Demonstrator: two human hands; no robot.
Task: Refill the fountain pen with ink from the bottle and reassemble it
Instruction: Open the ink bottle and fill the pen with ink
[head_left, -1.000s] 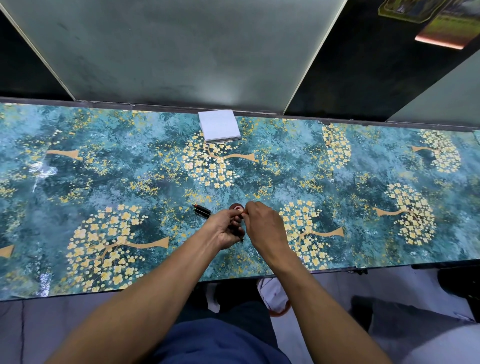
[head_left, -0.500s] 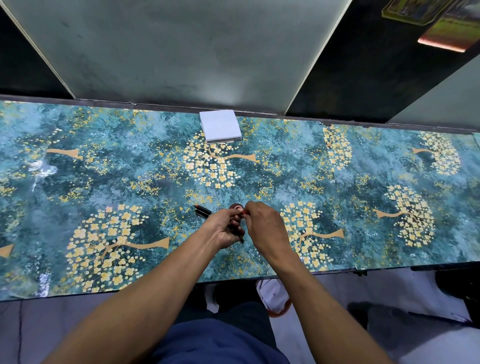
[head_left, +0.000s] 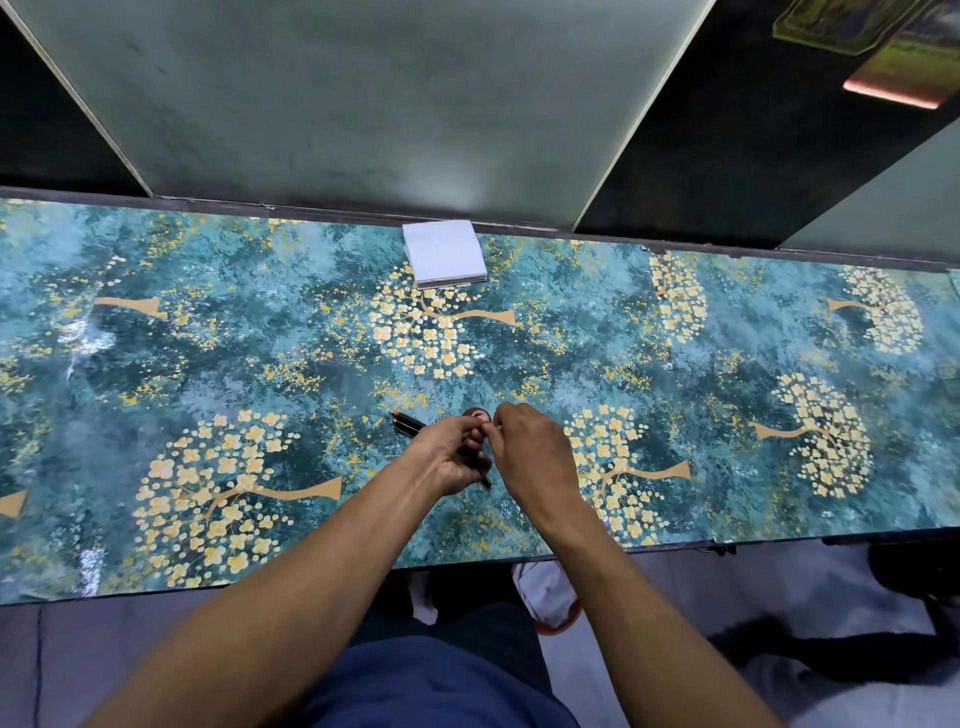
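Observation:
My left hand (head_left: 451, 458) is curled round a thin dark fountain pen part, whose tip (head_left: 487, 482) sticks out below the fist. My right hand (head_left: 535, 457) meets it from the right and pinches the upper end of that part with fingertips and thumb. What lies between the fingers is mostly hidden. Just behind the hands a round reddish-brown ink bottle top (head_left: 475, 414) peeks out. Two black pen pieces (head_left: 408, 422), one with a red end, lie side by side on the table, left of my left hand.
The table (head_left: 208, 364) has a glossy teal cover with yellow flower trees. A white pad of paper (head_left: 444, 253) lies at the back edge, against grey wall panels. The table's front edge runs just under my forearms.
Both hands stay joined at the same spot over the table. The pen pieces and the bottle have not moved.

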